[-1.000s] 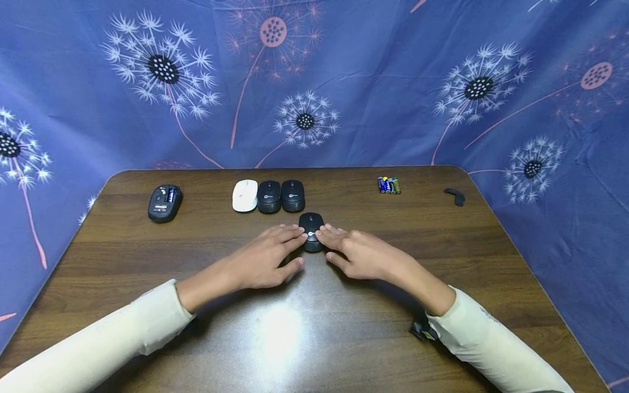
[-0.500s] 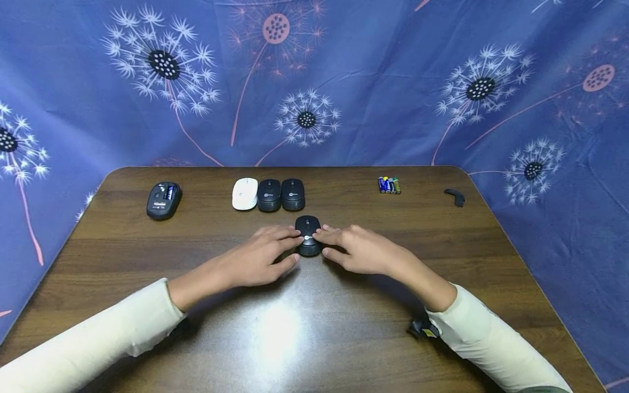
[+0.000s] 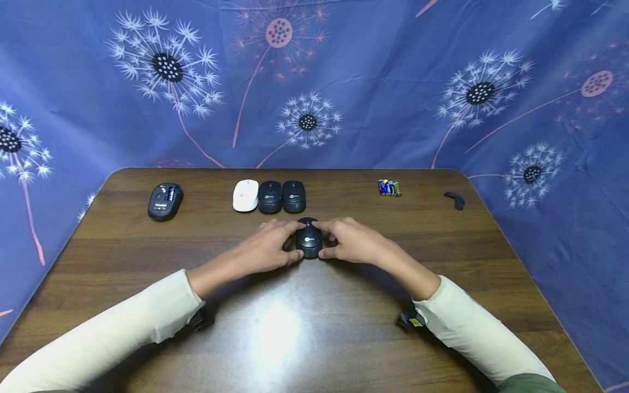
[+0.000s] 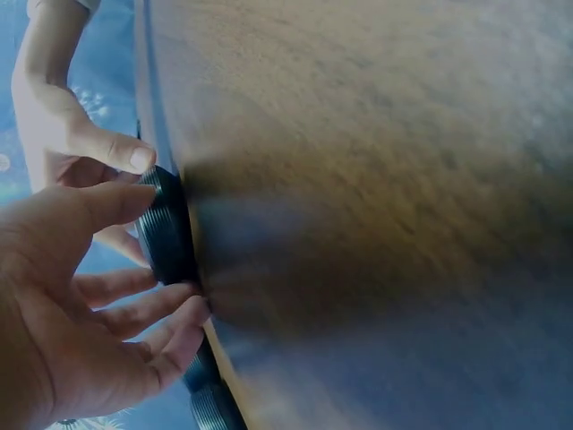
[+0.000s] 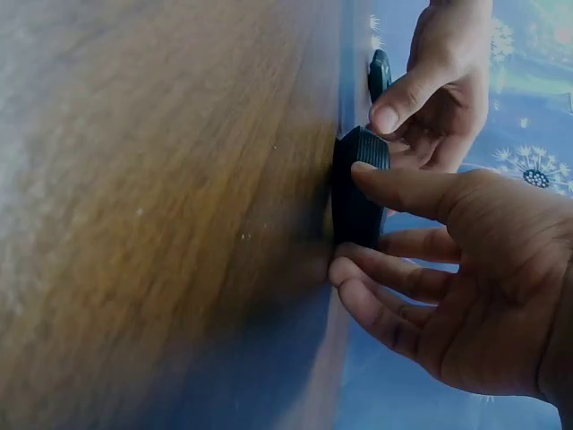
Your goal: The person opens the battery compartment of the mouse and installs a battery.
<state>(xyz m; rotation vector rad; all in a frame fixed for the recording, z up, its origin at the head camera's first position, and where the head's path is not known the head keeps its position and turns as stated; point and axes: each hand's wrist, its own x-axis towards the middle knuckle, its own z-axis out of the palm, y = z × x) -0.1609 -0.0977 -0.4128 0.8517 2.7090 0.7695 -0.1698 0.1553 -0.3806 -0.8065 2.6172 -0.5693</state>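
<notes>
A black wireless computer mouse (image 3: 309,240) lies right side up near the middle of the table, its scroll wheel end pointing away from me. My left hand (image 3: 262,246) holds its left side, thumb at the near corner and index finger by the front buttons. Mirroring this, my right hand (image 3: 356,243) holds the right side. In the left wrist view, the left thumb (image 4: 121,202) touches the ribbed near end of the mouse (image 4: 170,233). The right wrist view has the right thumb (image 5: 394,186) against that same end, with the other fingers along the side near the tabletop.
Behind stand a white mouse (image 3: 245,195) and two black mice (image 3: 270,197) side by side. An upturned mouse (image 3: 165,202) with an open battery bay lies far left. Several batteries (image 3: 389,188) and a small curved black cover (image 3: 455,200) lie back right on the table (image 3: 344,338).
Both hands went from fingers laid on the mouse's top to thumbs and fingers around its sides. The mouse has shifted slightly toward me.
</notes>
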